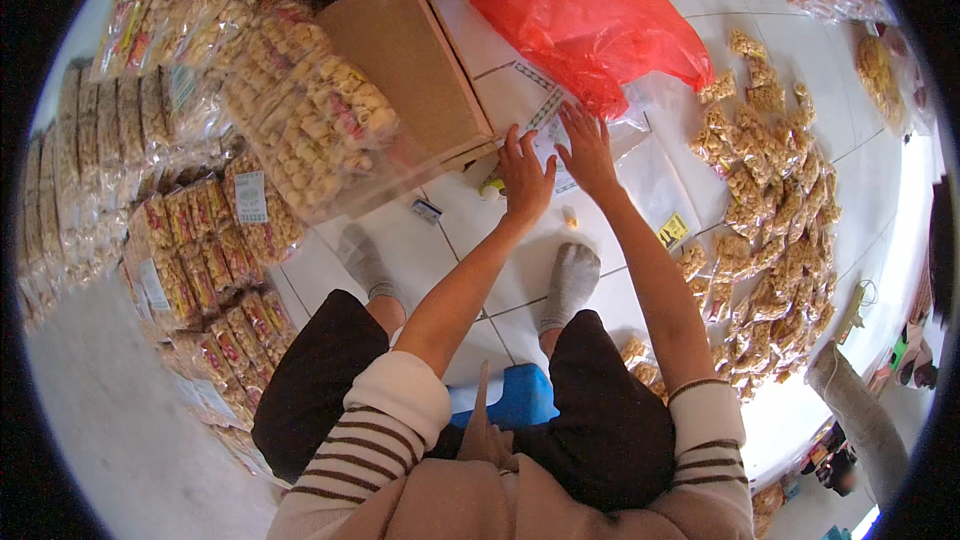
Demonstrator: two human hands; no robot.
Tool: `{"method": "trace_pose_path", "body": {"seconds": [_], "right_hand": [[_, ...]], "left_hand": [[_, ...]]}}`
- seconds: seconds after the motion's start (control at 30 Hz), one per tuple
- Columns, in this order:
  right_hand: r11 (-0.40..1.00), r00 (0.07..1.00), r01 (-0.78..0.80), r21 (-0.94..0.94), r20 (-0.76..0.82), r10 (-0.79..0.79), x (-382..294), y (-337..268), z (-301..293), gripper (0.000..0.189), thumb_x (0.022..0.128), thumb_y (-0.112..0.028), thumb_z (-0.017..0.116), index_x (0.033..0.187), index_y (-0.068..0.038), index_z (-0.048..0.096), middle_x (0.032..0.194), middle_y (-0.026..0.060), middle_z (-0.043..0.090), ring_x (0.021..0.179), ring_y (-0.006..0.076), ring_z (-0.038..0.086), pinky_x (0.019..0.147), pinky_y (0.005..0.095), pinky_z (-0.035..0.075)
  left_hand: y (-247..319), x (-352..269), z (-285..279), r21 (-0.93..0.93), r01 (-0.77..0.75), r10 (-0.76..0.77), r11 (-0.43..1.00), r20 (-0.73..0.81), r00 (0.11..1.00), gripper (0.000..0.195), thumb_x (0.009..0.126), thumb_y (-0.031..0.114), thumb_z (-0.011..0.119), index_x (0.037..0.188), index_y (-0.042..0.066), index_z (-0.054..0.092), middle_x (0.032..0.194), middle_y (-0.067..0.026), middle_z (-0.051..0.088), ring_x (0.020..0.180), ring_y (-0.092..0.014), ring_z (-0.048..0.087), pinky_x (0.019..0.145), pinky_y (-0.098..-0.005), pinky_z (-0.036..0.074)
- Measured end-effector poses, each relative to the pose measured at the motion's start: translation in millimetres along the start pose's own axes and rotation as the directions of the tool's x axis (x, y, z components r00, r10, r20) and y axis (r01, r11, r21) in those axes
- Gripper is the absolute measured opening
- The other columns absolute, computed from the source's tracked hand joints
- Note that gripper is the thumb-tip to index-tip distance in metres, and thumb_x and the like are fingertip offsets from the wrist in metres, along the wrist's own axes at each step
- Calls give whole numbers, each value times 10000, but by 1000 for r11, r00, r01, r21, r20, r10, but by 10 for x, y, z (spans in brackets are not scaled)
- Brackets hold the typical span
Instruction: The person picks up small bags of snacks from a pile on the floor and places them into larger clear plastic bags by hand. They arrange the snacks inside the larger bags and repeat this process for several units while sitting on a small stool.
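My left hand (527, 176) is over the tiled floor beside the low wooden board (412, 60), its fingers spread. A small bottle-like item with a yellow-green part (492, 188) lies partly hidden next to it. My right hand (586, 152) reaches to the lower edge of a red plastic bag (592, 22), fingertips on or just over printed paper labels (546, 106) and clear plastic (651, 165); whether they touch is unclear. Neither hand visibly grips anything. One loose snack piece (571, 217) lies on the floor below my hands.
Large clear packs of snacks (322, 120) are stacked at the left and on the board. Many small snack packets (780, 240) are heaped on the right. A yellow printed card (673, 230) and a small blue-grey item (427, 211) lie on the floor. Below is a blue stool (525, 397).
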State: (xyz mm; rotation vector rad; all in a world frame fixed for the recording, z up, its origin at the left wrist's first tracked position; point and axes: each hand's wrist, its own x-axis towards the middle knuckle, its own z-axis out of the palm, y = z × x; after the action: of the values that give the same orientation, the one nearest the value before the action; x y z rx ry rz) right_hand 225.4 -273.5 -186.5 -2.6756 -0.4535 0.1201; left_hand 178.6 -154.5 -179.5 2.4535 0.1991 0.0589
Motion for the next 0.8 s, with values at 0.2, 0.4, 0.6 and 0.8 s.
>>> {"method": "trace_pose_path", "body": {"seconds": [0.2, 0.4, 0.6, 0.8], "right_hand": [[998, 997, 67, -22, -36, -68, -154, -113, 85, 532, 764, -114, 592, 1261, -39, 418, 1371, 118, 340, 1292, 287, 276, 1059, 445, 240], [993, 996, 45, 114, -76, -36, -94, 54, 122, 590, 725, -161, 648, 1250, -27, 415, 1294, 161, 384, 1207, 328, 349, 1002, 435, 315], [991, 992, -124, 59, -2, 124, 169, 98, -36, 929, 557, -295, 809, 1319, -74, 325, 1239, 186, 361, 1154, 378, 339, 943, 513, 319], [953, 953, -288, 93, 120, 276, 403, 216, 28, 666, 560, -265, 813, 1133, -109, 511, 1098, 79, 503, 1090, 304, 393, 877, 451, 329]], "left_hand": [[32, 122, 162, -303, -21, 15, 953, -22, 1000, 570, 714, 57, 622, 1223, 11, 369, 1278, -202, 343, 1162, -366, 362, 971, -466, 294], [169, 164, 108, 102, 12, -3, 995, -88, 996, 619, 689, 108, 691, 1218, 35, 377, 1177, -180, 407, 1087, -335, 419, 902, -428, 376], [-25, 368, 45, 185, 23, -45, 983, 114, 992, 623, 638, 110, 733, 1164, 49, 405, 1093, -161, 465, 1031, -329, 449, 850, -414, 397], [-90, 421, 160, 107, 20, -29, 994, 81, 996, 593, 614, 15, 691, 1134, 35, 408, 1072, -184, 469, 1037, -343, 441, 902, -424, 339]]}}
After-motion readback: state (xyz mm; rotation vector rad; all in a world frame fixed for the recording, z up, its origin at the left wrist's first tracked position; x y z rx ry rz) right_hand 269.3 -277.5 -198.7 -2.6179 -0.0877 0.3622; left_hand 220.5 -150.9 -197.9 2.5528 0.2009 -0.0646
